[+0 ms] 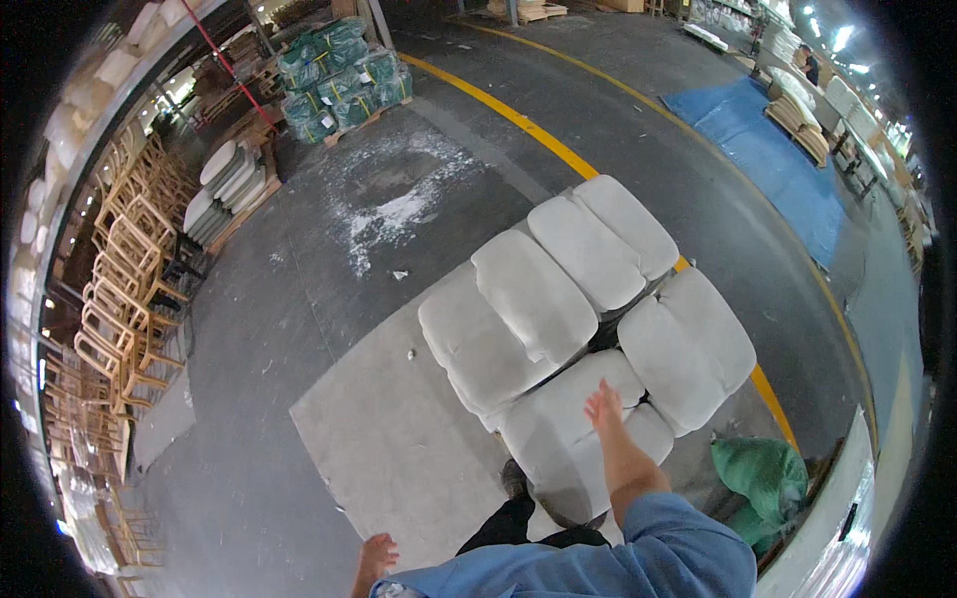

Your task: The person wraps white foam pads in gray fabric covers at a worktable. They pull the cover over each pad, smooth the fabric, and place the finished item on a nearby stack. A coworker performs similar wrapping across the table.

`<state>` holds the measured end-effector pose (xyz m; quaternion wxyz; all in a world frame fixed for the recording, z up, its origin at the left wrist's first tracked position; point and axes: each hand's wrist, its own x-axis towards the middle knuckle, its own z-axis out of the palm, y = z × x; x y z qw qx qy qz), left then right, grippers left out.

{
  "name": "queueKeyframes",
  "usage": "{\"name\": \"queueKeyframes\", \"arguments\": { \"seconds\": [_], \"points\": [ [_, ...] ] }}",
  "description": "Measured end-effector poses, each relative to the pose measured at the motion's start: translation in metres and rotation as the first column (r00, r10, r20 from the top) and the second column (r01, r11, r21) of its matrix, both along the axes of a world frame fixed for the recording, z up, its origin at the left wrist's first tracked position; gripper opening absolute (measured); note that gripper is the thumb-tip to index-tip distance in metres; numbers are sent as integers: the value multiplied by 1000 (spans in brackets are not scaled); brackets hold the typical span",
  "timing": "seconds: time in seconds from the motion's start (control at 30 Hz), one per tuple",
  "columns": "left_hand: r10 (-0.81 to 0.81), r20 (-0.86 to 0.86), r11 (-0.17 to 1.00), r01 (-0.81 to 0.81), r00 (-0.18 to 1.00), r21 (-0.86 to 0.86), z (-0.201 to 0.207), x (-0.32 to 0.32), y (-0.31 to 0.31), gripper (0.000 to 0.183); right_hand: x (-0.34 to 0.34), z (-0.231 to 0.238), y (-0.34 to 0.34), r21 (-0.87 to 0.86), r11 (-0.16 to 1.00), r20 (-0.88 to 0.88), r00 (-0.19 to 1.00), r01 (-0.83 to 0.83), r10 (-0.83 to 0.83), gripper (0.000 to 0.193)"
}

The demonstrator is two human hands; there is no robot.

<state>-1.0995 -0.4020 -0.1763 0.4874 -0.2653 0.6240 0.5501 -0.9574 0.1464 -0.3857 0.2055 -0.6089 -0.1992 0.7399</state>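
Several pale grey, rounded cushions [538, 294] stand in piles close together in front of me. My right arm stretches forward, and my right hand [602, 406] is over the nearest pile [558, 429], fingers extended with nothing in them. Whether the fingertips touch the cushion cannot be made out. Down at the lower left, my left hand [377, 553] hangs beside my body over a flat grey-beige sheet [369, 399]. Its fingers are loosely spread and hold nothing. A dark shoe [513, 478] of mine rests beside the nearest pile.
Stacked wooden chair frames [125, 299] line the left side. Green wrapped bundles [344, 80] sit on a pallet at the back. A green sack [763, 483] lies at my right. A yellow floor line [518, 120] runs behind the cushions. A person [807, 65] is far off at right.
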Motion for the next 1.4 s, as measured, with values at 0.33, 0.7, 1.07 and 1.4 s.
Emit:
{"name": "queueKeyframes", "arguments": {
  "seconds": [0.33,0.7,1.07,1.4],
  "points": [
    [-374,166,890,404,912,-211,-55,-12,22,20,199,-7,-160,-206,901,232,876,-381,423,29],
    [-758,-360,653,643,544,-400,-24,-44,197,30,316,78,-231,207,973,132,988,-102,75,54],
    [-862,-346,-332,928,-371,-170,-94,371,210,29,696,78,-633,-45,877,801,542,479,-255,35],
    [-324,-444,-789,498,-835,-361,-61,597,231,48,696,105,-890,-35,204,757,160,978,-634,22]
  ]
}}
